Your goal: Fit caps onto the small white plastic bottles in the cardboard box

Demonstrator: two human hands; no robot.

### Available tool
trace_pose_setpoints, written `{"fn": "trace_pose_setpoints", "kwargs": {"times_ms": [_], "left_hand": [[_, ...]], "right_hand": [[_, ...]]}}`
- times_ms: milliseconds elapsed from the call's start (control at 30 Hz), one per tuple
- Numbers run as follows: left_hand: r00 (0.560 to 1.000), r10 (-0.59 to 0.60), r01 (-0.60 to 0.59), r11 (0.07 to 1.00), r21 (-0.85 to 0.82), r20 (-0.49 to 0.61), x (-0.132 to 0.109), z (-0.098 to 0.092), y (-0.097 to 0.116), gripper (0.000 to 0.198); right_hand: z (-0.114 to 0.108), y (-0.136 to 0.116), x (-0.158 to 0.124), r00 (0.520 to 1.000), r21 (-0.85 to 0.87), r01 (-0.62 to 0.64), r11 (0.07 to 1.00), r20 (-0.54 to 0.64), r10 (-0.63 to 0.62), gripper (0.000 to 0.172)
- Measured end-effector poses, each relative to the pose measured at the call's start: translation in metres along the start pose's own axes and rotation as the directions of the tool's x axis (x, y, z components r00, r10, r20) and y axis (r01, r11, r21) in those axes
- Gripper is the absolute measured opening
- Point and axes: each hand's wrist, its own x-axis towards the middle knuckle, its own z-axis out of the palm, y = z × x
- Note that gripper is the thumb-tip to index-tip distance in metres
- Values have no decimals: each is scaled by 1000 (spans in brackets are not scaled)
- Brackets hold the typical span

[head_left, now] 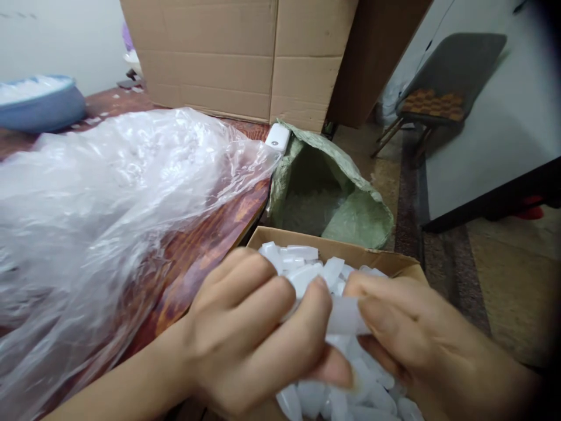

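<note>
A translucent white plastic piece (347, 316) is held between my two hands, over a cardboard box (372, 256) filled with several similar white pieces (302, 278). My left hand (263, 327) has its fingers curled round the left end of the piece, which they partly hide. On the other side, my right hand (407, 327) pinches the right end between thumb and fingers.
Clear plastic sheeting (131, 169) covers much of the wooden table (214, 228). Beyond the box is an open green sack (363, 216), with a white device (278, 138) beside it. A large carton (228, 58), blue basin (44, 108) and chair (456, 70) stand farther off.
</note>
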Motion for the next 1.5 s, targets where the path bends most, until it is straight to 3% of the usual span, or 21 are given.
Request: {"fn": "trace_pose_setpoints", "kwargs": {"times_ms": [67, 133, 200, 267, 333, 433, 567, 667, 733, 833, 933, 1000, 1133, 1233, 1333, 1367, 1433, 1500], "left_hand": [[998, -48, 54, 982, 180, -36, 1, 3, -9, 40], [977, -190, 165, 959, 229, 95, 3, 8, -16, 38], [882, -253, 207, 966, 156, 399, 2, 15, -21, 24], [733, -197, 197, 978, 74, 651, -1, 23, -22, 19], [631, -166, 186, 981, 60, 758, -7, 30, -21, 17], [576, -171, 167, 982, 89, 799, -14, 37, -20, 13], [540, -201, 199, 974, 108, 817, -12, 34, -22, 8], [546, -325, 369, 921, 127, 772, -4, 24, -25, 8], [585, -427, 566, 824, 30, 689, 3, 16, -25, 13], [616, -534, 767, 575, -285, 579, 9, 6, -20, 33], [581, -587, 805, 315, -502, 564, 11, 0, -11, 33], [563, -601, 786, 176, -593, 567, 11, -2, -4, 25], [552, -573, 759, 44, -650, 606, 12, -3, 6, 19], [507, -525, 788, -39, -614, 684, 11, -4, 10, 25], [444, -441, 854, -55, -517, 780, 10, -3, 12, 35], [443, -426, 867, -20, -499, 788, 9, -2, 12, 37], [494, -443, 857, 103, -505, 748, 9, -1, 14, 39], [579, -493, 810, 263, -523, 649, 10, 0, 16, 37]], "right_hand": [[-10, 9, 14, 971, -136, -66, 988, -239, 32, 39], [-19, 23, 31, 896, -170, -232, 958, -420, 142, 55], [-24, 36, 42, 873, -33, -366, 930, -358, 331, 53], [-22, 45, 44, 887, 67, -393, 917, -236, 398, 34], [-15, 49, 37, 920, 132, -376, 917, -69, 387, 23], [-5, 52, 23, 932, 209, -361, 909, 122, 342, 38], [0, 54, 13, 961, 181, -275, 944, 33, 274, 45], [0, 51, 7, 977, 53, -192, 980, -78, 196, 42], [0, 48, 1, 979, 0, -158, 988, -131, 156, 39], [2, 40, -5, 975, -142, -35, 989, -222, 3, 32], [6, 32, -8, 920, -381, 133, 915, -295, -256, 26], [10, 27, -9, 875, -487, 164, 858, -330, -355, 23], [12, 20, -14, 806, -579, 214, 787, -350, -477, 23], [7, 17, -19, 731, -687, 373, 623, -196, -654, 31], [2, 16, -20, 646, -795, 455, 402, -16, -763, 28], [2, 15, -19, 642, -796, 469, 384, 8, -767, 23], [3, 12, -17, 707, -728, 469, 500, -29, -706, 17], [6, 9, -14, 833, -591, 393, 705, -96, -545, 45]]}}
